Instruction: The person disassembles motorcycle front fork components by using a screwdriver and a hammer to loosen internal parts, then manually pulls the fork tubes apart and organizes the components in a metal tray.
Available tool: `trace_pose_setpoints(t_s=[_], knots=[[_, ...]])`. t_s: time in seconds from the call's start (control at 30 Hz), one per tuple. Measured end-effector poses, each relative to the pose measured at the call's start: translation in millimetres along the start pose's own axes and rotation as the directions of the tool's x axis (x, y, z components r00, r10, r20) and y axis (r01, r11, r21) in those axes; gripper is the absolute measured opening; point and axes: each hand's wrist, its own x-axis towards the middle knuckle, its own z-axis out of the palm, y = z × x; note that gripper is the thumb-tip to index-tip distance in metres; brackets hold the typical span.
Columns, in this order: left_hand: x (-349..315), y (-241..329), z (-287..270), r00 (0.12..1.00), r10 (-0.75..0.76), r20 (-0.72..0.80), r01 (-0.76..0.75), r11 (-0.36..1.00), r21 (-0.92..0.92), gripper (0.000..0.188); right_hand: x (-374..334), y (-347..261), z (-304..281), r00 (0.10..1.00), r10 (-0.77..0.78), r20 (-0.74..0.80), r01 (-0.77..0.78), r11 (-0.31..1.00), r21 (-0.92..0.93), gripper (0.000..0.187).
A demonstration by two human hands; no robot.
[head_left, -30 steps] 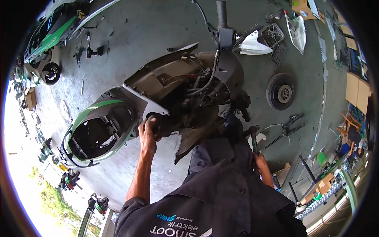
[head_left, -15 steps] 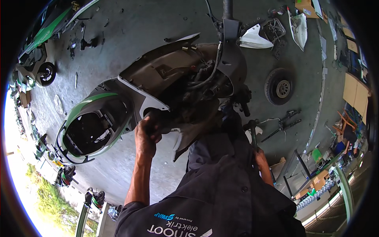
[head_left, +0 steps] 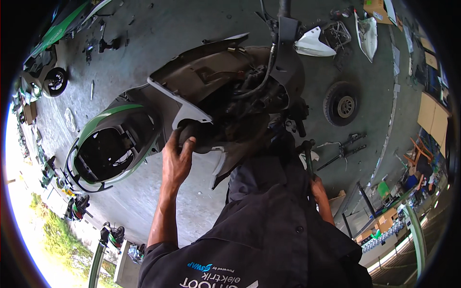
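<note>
The scooter (head_left: pixel 225 72), partly stripped, is seen lying across the floor directly beyond both hands. Its long axis is slanted: the tail (head_left: pixel 96 122) is pointed left and slightly nearer, past the left hand, and the front end, with the handlebar (head_left: pixel 284 8), is pointed right and farther off.

A dark rounded part (head_left: pixel 196 130) at the scooter's near side, just under the grey trim (head_left: pixel 189 113), is held by the left hand (head_left: pixel 176 158). The thumb is set apart from the fingers, with the part taken between them; the fingertips are hidden behind it. The right hand (head_left: pixel 317 187) is closed around the handle of a hammer (head_left: pixel 309 161), whose head is pointed away from the body; some of its fingers are concealed.

Beyond the right hand and a little to its right, a fork (head_left: pixel 343 150) is laid on the floor, with a wheel (head_left: pixel 341 103) lying flat farther out. Farther still, two white panels (head_left: pixel 314 44) are placed with a dark frame (head_left: pixel 337 34) between them. Well beyond the left hand, at far left, another scooter (head_left: pixel 41 81) is partly shown.
</note>
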Motion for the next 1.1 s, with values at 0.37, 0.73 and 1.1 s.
trace_pose_setpoints(t_s=[0.37,0.73,1.1], knots=[[9,35,-3,0.993,0.113,-0.027,-0.093,0.914,0.395,0.043,-12,-1,7,0.997,0.044,-0.067,-0.042,0.999,0.034,0.028],[5,30,3,0.993,0.115,-0.026,-0.093,0.897,0.432,0.045,-1,22,5,0.995,0.099,0.026,-0.1,0.994,0.039,0.042],[-10,1,-6,0.992,-0.108,-0.06,0.102,0.991,-0.09,0.049,0,39,13,0.995,0.091,0.032,-0.095,0.987,0.127,0.038]])
